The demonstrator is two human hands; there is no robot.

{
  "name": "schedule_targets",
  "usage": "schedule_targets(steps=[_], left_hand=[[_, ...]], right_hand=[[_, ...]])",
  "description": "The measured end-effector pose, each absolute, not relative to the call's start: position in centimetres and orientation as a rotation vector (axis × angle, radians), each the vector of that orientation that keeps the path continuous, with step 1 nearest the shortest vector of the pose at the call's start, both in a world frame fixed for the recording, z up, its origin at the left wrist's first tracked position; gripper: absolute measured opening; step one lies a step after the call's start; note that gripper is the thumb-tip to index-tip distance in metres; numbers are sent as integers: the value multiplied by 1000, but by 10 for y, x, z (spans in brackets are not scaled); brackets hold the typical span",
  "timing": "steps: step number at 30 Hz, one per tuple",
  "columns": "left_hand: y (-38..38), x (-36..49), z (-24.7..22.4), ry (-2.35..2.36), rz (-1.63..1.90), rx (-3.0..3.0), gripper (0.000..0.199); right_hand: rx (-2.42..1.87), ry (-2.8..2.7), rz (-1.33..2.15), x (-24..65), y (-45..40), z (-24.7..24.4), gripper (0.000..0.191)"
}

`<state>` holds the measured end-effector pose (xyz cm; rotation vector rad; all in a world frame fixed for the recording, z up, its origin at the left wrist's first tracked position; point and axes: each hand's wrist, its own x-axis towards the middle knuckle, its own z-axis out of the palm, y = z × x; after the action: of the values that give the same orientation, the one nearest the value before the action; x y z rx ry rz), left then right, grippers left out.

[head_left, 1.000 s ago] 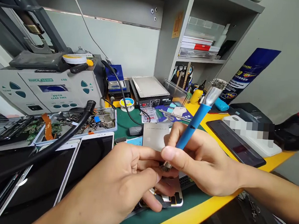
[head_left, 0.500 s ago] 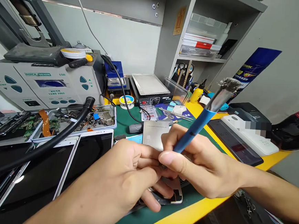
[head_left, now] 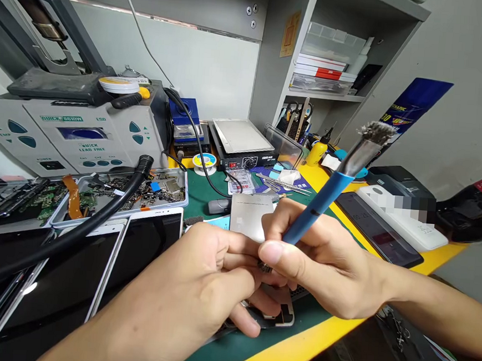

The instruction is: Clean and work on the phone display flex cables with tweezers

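My right hand [head_left: 326, 265] is closed around a blue-handled brush [head_left: 318, 206], pinching it between thumb and fingers. The brush tilts up and to the right, its grey bristles and metal ferrule at the top. Its lower end is hidden behind my thumb. My left hand [head_left: 212, 278] is curled right beside it, thumb and forefinger pressed together on something small and mostly hidden. A bit of dark material [head_left: 264, 266] shows between the two hands. Below my left fingers lies a flat device part [head_left: 287, 312] with a pale edge, largely covered.
Several tablets [head_left: 147, 251] lie at left, crossed by a thick black hose [head_left: 74, 231]. Behind them are a tray of circuit boards [head_left: 183, 198] and a hot-air station [head_left: 77, 134]. A heating plate [head_left: 244, 139] stands at the back. A phone [head_left: 377, 227] and white power bank [head_left: 405, 218] lie right.
The brush and my right hand have shifted very slightly to the right, and a little more dark material shows between the hands. My left hand has hardly moved.
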<state>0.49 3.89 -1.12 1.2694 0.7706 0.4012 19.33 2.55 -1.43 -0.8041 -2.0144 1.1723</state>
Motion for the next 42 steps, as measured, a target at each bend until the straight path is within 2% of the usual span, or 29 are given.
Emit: schedule_targets(steps=[7,14,25,29,34,39,42], left_hand=[[40,6,-15,794,399,1238,31],[37,1,-6,799,331,1226,30],[38,4,3,783,294,1245,21],[37,4,4,802,347,1219,22],[38,4,1,791,365,1216,23],[36,3,2,820,355,1220,22],[35,3,3,804,363,1220,27]], right_hand=[[-775,-2142,962,194,26,-14,12],[-707,-2135,945,194,28,-15,10],[-800,-2064,1042,194,29,-12,20],[-736,-2034,1137,194,28,-15,15],[-739,-2073,974,193,27,-18,12],[-707,-2087,1072,194,27,-17,11],[-733,-2104,990,193,27,-16,11]])
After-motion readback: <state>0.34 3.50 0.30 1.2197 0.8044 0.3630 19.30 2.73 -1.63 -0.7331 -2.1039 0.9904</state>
